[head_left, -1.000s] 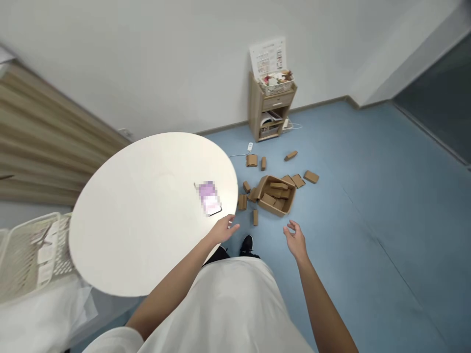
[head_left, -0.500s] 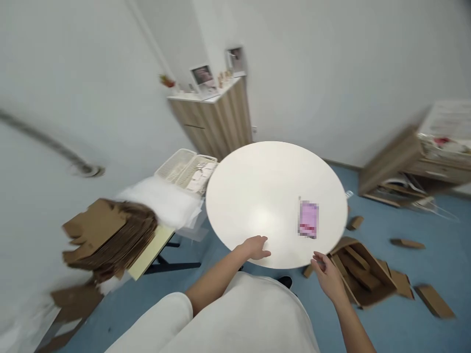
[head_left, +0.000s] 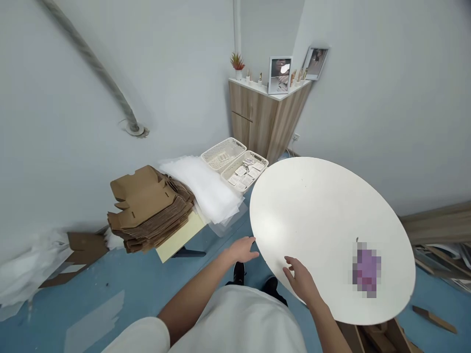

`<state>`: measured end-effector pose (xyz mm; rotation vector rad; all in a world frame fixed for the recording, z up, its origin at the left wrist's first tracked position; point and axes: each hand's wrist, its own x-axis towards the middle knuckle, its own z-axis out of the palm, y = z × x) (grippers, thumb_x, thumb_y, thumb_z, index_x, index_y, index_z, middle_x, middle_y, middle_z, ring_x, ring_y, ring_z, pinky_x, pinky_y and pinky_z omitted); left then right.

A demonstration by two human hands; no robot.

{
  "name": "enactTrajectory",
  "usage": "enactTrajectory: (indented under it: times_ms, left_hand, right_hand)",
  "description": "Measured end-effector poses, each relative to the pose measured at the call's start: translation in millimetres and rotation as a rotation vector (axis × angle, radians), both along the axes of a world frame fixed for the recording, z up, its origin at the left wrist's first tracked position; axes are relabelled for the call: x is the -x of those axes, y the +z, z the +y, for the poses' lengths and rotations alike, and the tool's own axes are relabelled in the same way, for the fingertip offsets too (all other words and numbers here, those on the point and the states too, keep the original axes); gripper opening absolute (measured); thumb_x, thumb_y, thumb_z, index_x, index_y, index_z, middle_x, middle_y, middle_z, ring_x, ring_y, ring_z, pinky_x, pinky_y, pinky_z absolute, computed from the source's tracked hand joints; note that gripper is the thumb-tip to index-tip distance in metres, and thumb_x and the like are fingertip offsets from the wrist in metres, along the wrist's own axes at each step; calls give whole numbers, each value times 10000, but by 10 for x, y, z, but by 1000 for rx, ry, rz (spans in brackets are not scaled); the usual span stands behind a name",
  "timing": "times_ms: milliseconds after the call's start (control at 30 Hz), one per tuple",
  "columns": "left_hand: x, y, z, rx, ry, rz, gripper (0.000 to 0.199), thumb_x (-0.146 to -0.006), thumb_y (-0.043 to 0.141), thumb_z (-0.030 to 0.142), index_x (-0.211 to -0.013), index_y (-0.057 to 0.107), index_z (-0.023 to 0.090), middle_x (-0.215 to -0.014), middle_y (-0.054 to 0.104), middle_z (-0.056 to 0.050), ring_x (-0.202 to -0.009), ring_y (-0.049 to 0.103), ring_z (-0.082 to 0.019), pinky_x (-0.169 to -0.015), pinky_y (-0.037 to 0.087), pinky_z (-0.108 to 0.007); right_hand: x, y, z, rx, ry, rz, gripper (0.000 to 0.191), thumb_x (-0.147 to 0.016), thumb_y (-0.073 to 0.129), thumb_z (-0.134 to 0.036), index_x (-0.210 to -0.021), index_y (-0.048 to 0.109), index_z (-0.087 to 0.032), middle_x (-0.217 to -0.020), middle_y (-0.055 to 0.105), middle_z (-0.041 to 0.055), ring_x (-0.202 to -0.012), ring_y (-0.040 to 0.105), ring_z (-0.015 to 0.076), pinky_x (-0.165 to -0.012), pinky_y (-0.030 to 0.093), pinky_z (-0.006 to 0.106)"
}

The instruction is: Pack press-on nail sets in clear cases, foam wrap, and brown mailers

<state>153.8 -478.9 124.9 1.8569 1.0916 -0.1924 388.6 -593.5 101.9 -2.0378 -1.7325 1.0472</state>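
Observation:
My left hand (head_left: 244, 249) is open and holds nothing, its fingers reaching toward the near left edge of the round white table (head_left: 324, 211). Over the table's near edge is my right hand (head_left: 300, 277), open with nothing in it. A pixelated purple item (head_left: 368, 269) lies on the right part of the table, away from both hands. To the left, a stack of flat brown cardboard boxes (head_left: 150, 211) sits beside a pile of white translucent sheets (head_left: 206, 189). Two white baskets (head_left: 223, 153) stand behind the sheets, the nearer one holding several small white cards (head_left: 246, 172).
A wooden cabinet (head_left: 253, 113) with picture frames and a small plant (head_left: 237, 64) fills the back corner. An open cardboard box (head_left: 364, 338) is partly hidden under the table at lower right. White plastic wrapping (head_left: 31, 267) lies at the far left.
The view has turned left, so the table and purple item appear farther right. My right hand has come closer to my left hand. The cardboard stack and sheets show more fully.

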Motion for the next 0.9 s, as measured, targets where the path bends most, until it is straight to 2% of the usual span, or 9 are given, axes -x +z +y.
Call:
enactTrajectory:
  times_ms: [100,233,400,533,633,733,900]
  left_hand:
    - [150,13,104,22,64,59,649,-734,449,544,-1277,351,201,-1345,380,-116,-1218,354,-310,-918,339,-396]
    - [221,43,280,5,123,52,640,-725,477,519,-1267,374,196,-1336,393,-119,-1211,364,-310,-929,331,-405]
    - [319,78,573,-149,287,-24,575,-748,465,505,-1230,432,193,-1269,472,-110,-1159,430,-288,-908,359,-380]
    - [425,80,879,-251,380,6,523,-769,456,466,-1202,459,173,-1204,523,-115,-1085,495,-275,-861,401,-367]
    - [491,60,1203,-307,360,38,482,-781,458,430,-1181,476,162,-1173,543,-114,-1079,501,-260,-882,397,-359]
    - [524,-9,1628,-384,324,42,440,-801,446,398,-1173,481,167,-1184,536,-101,-1095,490,-244,-907,387,-352]
    - [530,-238,2398,-410,245,93,395,-782,488,236,-1154,492,103,-1160,552,-119,-1084,496,-223,-928,376,-321]
  right_hand:
    - [172,30,273,-17,151,-75,412,-823,334,-378,-1174,470,-211,-1110,560,86,-938,564,216,-771,445,345]
    - [260,8,632,-34,292,-101,389,-830,334,-329,-1180,464,-219,-1112,558,88,-914,575,209,-747,448,329]
    - [324,-49,1233,-113,418,-125,370,-833,345,-274,-1175,463,-198,-1092,565,99,-885,581,204,-754,440,328]
    - [438,-40,1759,-191,479,-149,351,-832,360,-254,-1149,490,-175,-1085,570,107,-958,550,222,-791,427,339]
    - [567,-17,2144,-275,397,-223,325,-819,404,-268,-1100,532,-168,-1161,525,126,-1068,478,256,-858,388,377]
    - [742,-4,2539,-289,323,-257,305,-810,429,-267,-1077,546,-177,-1178,513,122,-1076,465,255,-859,381,374]
    - [1108,-70,3192,-188,378,-255,320,-824,405,-227,-1119,511,-164,-1112,569,97,-1011,514,210,-826,386,305]
